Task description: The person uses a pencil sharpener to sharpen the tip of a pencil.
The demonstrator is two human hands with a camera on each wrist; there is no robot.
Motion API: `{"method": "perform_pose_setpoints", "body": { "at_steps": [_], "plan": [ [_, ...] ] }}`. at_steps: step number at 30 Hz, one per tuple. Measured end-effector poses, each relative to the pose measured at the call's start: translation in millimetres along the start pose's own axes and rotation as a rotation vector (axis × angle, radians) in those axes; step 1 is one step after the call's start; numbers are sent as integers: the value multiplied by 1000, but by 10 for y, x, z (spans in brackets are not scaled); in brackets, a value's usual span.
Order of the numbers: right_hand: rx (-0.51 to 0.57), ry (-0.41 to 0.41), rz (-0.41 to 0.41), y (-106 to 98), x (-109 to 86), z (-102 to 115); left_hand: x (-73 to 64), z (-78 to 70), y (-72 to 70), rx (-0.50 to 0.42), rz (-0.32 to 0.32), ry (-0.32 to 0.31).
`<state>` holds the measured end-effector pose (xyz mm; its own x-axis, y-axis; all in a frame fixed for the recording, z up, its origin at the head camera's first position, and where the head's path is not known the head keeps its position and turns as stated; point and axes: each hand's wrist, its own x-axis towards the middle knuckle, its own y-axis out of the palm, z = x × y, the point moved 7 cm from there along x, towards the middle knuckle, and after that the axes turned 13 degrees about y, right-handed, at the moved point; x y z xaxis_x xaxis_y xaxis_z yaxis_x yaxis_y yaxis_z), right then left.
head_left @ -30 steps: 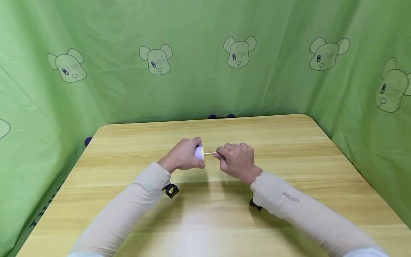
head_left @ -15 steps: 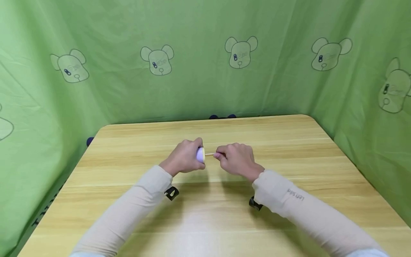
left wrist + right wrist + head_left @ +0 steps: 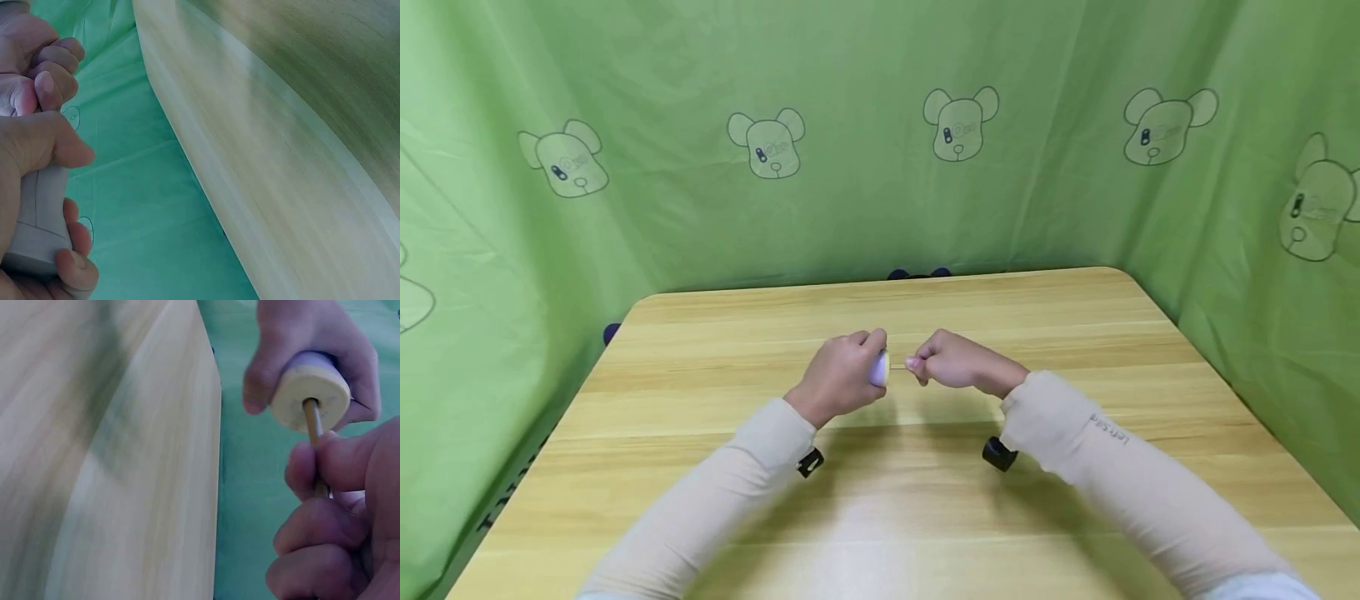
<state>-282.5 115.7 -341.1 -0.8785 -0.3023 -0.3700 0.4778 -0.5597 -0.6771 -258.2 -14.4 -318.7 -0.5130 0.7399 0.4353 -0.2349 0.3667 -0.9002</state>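
Note:
My left hand (image 3: 842,375) grips a small purple pencil sharpener (image 3: 878,369), its cream face turned toward my right hand. The body of the sharpener (image 3: 40,212) looks pale grey in the left wrist view, with fingers and thumb curled round it. Between thumb and fingertips, my right hand (image 3: 955,360) pinches a thin gold-brown pencil (image 3: 312,419). One end of the pencil sits in the hole of the cream face (image 3: 290,400); its tip is hidden inside. Both hands are held above the table, close together.
A wooden table (image 3: 865,500) with rounded far corners lies below the hands. Green curtains (image 3: 857,208) printed with bear heads hang behind it and at both sides. Black wrist-camera mounts (image 3: 1000,454) sit under the sleeves.
The left hand and sharpener have shifted slightly right. My right hand has turned at the wrist, its fingers rolling round with the pencil. Less pencil shows between the hands.

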Motion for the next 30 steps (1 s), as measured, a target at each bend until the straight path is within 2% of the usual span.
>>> {"method": "perform_pose_setpoints", "body": {
  "at_steps": [2, 4, 7, 9, 12, 15, 18, 22, 26, 30],
  "plan": [
    [-26, -14, -9, -20, -7, -5, 12, 7, 12, -23, 28, -12],
    [-85, -39, -55, -39, -20, 7, 15, 49, 37, -74, 72, -61],
    [-173, -120, -158, -53, -55, 55, 1, 139, 87, -162, 131, -149],
    [-212, -174, -237, -53, -80, 88, -13, 193, 111, -215, 143, -192],
    [-287, -254, -392, -58, -132, 116, -32, 245, 131, -282, 136, -231],
    [-380, -381, -587, -60, -218, 132, -42, 276, 146, -340, 136, -263],
    [-446, -578, -823, -50, -342, 158, -51, 310, 144, -414, 157, -305],
    [-437, -824, -1064, -18, -492, 156, -75, 322, 120, -584, 219, -382],
    [-403, -964, -1229, 15, -610, 139, -98, 285, 92, -751, 285, -442],
    [-401, -1004, -1313, 55, -651, 117, -93, 261, 59, -788, 315, -448]
  ]
}}
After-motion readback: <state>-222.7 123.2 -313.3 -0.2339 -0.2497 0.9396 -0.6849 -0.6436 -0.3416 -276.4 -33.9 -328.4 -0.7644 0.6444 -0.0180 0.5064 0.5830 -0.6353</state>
